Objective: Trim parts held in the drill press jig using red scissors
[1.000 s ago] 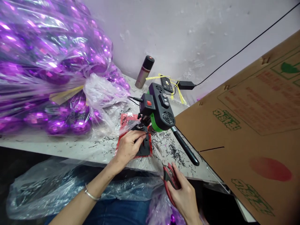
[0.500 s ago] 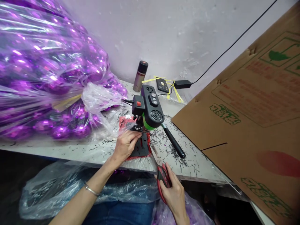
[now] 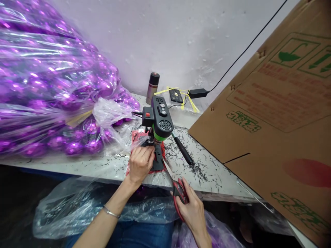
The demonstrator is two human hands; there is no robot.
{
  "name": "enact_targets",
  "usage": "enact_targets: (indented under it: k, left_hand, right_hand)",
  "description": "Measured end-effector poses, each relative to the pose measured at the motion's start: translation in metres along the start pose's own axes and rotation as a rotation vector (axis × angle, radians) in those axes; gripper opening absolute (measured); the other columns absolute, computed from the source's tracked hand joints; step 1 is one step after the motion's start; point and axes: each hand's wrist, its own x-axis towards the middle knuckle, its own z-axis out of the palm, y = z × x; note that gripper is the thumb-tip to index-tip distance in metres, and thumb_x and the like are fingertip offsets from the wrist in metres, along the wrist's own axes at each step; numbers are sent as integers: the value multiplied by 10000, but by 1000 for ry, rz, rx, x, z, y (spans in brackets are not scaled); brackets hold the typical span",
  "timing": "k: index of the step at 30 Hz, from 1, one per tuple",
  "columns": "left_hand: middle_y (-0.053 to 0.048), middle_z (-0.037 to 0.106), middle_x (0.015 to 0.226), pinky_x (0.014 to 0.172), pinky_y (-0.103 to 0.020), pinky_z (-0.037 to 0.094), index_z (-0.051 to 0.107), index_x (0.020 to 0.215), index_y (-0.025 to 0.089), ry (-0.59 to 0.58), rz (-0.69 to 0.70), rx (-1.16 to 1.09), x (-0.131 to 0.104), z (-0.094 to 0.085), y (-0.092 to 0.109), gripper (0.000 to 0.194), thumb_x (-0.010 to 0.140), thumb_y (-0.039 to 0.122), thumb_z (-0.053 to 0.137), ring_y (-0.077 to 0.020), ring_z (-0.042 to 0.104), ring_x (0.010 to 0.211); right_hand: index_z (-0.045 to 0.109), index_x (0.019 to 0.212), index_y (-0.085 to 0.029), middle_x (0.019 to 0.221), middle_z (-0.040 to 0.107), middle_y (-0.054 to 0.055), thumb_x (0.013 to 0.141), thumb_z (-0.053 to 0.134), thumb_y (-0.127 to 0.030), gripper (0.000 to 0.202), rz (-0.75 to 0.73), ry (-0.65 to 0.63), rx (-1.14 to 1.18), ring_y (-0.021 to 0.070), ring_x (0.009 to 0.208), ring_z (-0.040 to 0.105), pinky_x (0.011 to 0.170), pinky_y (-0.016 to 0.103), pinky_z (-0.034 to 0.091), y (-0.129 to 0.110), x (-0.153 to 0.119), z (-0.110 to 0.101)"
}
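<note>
A small black-and-green bench drill (image 3: 162,115) stands on the littered table, its black lever handle (image 3: 183,150) slanting to the right. My left hand (image 3: 141,163) is at the drill's dark slotted base plate (image 3: 157,165), under the drill head. Its fingers are curled together, and whatever they hold is hidden behind the knuckles. At the table's front edge my right hand (image 3: 192,210) grips red-and-black scissors (image 3: 179,193) by the handles. The scissor blades point up and left, with the tip beside the base plate. Red material (image 3: 136,136) lies beneath the plate.
Purple shiny balls in a large clear plastic bag (image 3: 59,103) fill the left side. A big cardboard box (image 3: 269,137) leans in from the right. Behind the drill are a spray can (image 3: 153,88), a black adapter (image 3: 198,93) and yellow strips (image 3: 192,105). Dark shavings (image 3: 200,172) litter the table.
The view has shifted slightly. My left hand has rolled so its back faces up more, still at the drill base. The lever handle's end sits a little higher. The scissors remain in my right hand.
</note>
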Motion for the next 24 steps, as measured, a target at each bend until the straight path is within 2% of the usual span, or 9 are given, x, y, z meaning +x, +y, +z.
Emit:
enact_targets:
  k: [6, 16, 21, 24]
  left_hand:
    - [-59, 752, 839, 743, -320, 477, 697, 917, 157, 22, -37, -40, -3, 5, 0, 128, 910, 169, 570, -188, 670, 736]
    - [-59, 756, 830, 731, -318, 493, 731, 903, 170, 59, -287, -140, -8, 12, 14, 181, 902, 208, 554, -191, 690, 746]
    - [-50, 761, 876, 790, -342, 519, 756, 898, 207, -29, -498, -420, -6, 10, 8, 177, 864, 257, 589, -206, 700, 812]
    - [-42, 764, 876, 791, -344, 541, 764, 890, 218, -107, -553, -543, -5, 9, -5, 182, 849, 299, 606, -209, 706, 817]
  right_hand:
    - [531, 1357, -151, 1160, 727, 75, 844, 481, -252, 525, 13, 1, 7, 196, 987, 724, 819, 263, 590, 4, -1, 4]
    - [528, 1371, -202, 1154, 729, 53, 836, 502, -259, 539, 16, 5, 14, 198, 967, 729, 798, 273, 599, 3, 0, 4]
    - [526, 1370, -191, 1160, 727, 54, 837, 498, -257, 537, 14, 4, -4, 199, 990, 723, 801, 274, 596, 3, 0, 4]
    - [523, 1373, -208, 1154, 730, 44, 837, 497, -254, 538, 10, 10, -5, 196, 990, 723, 796, 271, 597, 4, 0, 4]
